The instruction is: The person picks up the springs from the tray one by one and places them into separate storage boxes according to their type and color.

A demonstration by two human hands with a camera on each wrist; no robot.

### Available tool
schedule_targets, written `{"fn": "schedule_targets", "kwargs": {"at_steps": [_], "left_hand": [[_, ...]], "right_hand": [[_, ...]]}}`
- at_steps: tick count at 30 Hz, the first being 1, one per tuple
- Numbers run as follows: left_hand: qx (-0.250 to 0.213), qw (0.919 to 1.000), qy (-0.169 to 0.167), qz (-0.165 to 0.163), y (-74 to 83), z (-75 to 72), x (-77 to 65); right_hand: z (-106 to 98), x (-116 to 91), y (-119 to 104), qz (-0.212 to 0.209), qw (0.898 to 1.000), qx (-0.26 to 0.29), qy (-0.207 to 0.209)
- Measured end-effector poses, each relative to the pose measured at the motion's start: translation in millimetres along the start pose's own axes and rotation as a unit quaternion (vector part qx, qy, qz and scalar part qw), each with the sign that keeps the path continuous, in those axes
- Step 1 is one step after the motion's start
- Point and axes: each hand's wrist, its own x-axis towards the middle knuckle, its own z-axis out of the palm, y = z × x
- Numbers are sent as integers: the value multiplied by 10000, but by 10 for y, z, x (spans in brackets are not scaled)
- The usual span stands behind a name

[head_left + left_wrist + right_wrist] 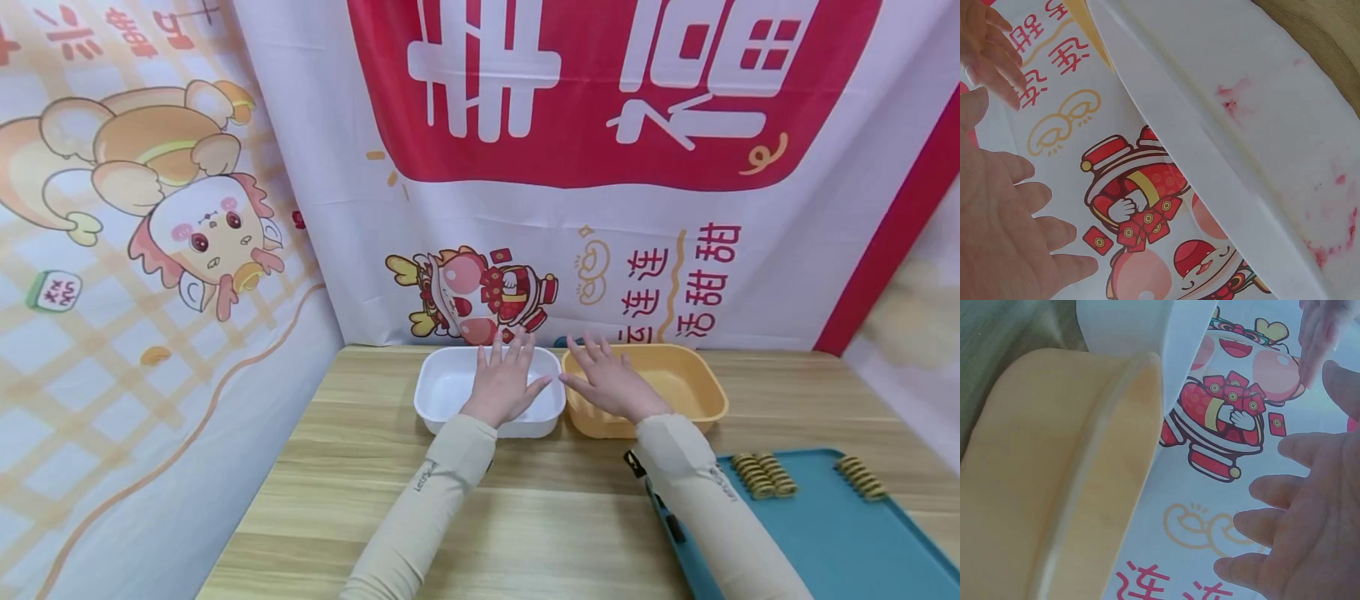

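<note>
Nearest the lens in the head view, cut off by the bottom edge: two cream sleeves (pixel 416 512), one between six and seven o'clock, the other toward four. Beyond, at six, the left hand (pixel 504 385) overlapping the white basin (pixel 442 387); at four, the right hand (pixel 613 390) overlapping the yellow basin (pixel 682 387). Both released, fingers spread, holding nothing. Only in the wrist views: gaps between fingers and rims. In the left wrist view alone, pinkish-red smears (pixel 1229 106) on the white basin at two and four o'clock. In the head view alone, at four, a blue-green tray (pixel 825 550) with coiled pieces (pixel 763 475), bottom cut off, one edge partly behind the sleeve. Hard to make out: a black object (pixel 634 464) beside that sleeve.
</note>
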Motion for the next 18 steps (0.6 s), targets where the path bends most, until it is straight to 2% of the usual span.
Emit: {"fn": "schedule_targets", "kwargs": {"at_steps": [10, 18], "left_hand": [[101, 9998, -143, -28, -6, 20, 5], [-116, 9999, -55, -104, -77, -7, -23]], "right_hand": [[19, 5, 5, 95, 9999, 35, -137], [-19, 7, -3, 55, 9999, -68, -76]]}}
